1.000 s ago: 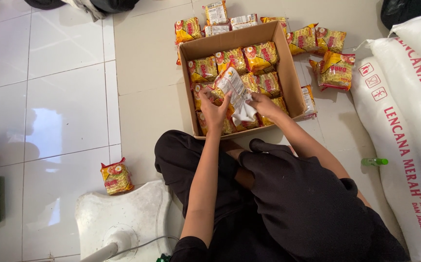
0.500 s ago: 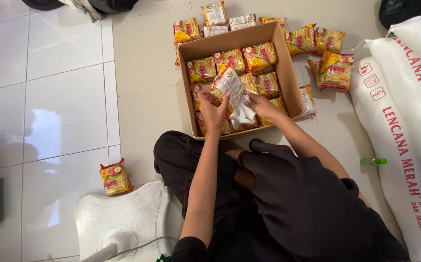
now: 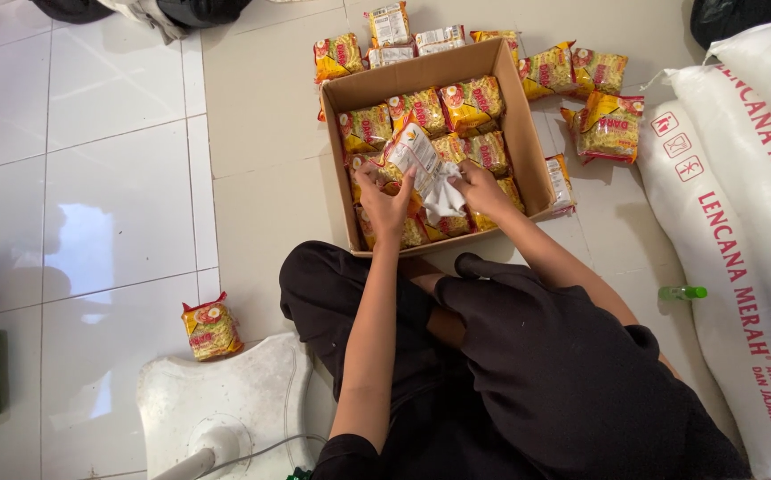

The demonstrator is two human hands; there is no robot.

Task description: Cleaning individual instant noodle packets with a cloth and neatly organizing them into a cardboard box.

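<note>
An open cardboard box (image 3: 516, 116) lies on the tiled floor in front of my knees, filled with yellow-and-red snack packets (image 3: 473, 101). Over its near half my left hand (image 3: 383, 203) and my right hand (image 3: 483, 187) both grip one packet (image 3: 412, 153) together with a crumpled white cloth (image 3: 443, 191). The held packet is tilted, its top pointing away from me. My black trousers hide the box's front edge in part.
More snack packets (image 3: 606, 124) lie loose around the box's far and right sides, and a single packet (image 3: 211, 330) lies to my left. A big white sack (image 3: 741, 204) lies along the right, a small green bottle (image 3: 681, 292) beside it. A white fan base (image 3: 225, 409) stands near my left knee.
Both hands stay on the packet over the box; they have shifted it slightly and the white cloth now shows more below it.
</note>
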